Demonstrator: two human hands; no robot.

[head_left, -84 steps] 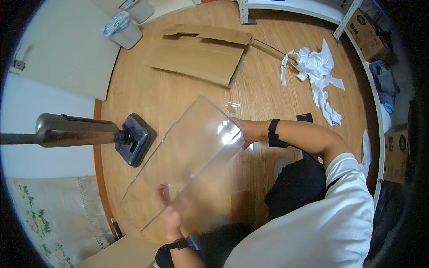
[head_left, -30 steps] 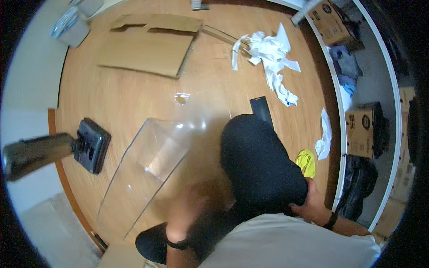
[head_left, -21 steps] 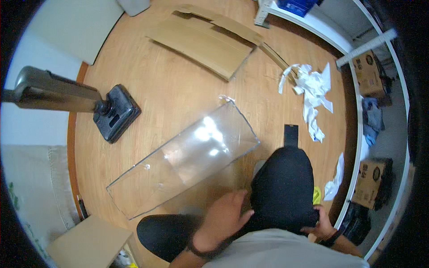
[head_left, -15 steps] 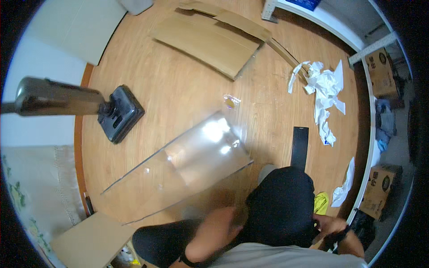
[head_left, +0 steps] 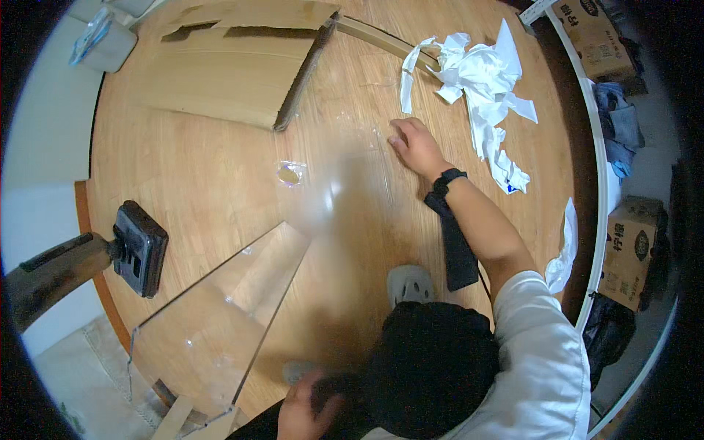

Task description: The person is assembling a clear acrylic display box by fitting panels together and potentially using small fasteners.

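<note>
My right hand (head_left: 419,149) reaches forward over the wooden floor, its fingers loosely bent and apart. Faint clear plastic film (head_left: 375,158) lies by its fingertips; contact between them cannot be made out. Under my right forearm is a flat black strip (head_left: 460,253). My left hand (head_left: 304,409) is low beside my dark-trousered leg, somewhat blurred, fingers apart and nothing seen in them. Just beyond it, a clear rigid plastic panel (head_left: 213,323) with dark-looking edges slants across the floor at the left. A small clear packet (head_left: 291,174) with a yellowish round inside lies farther ahead.
Flattened cardboard (head_left: 227,81) lies at the far left, crumpled white paper (head_left: 480,88) at the far right. A vacuum cleaner head (head_left: 139,249) stands on the left. Shelving along the right holds brown boxes (head_left: 627,253). My grey clog (head_left: 409,284) is on the floor.
My right hand has swung from beside my right knee out to the floor ahead. My left hand has drawn back toward my lap. The whole view has shifted to the right.
</note>
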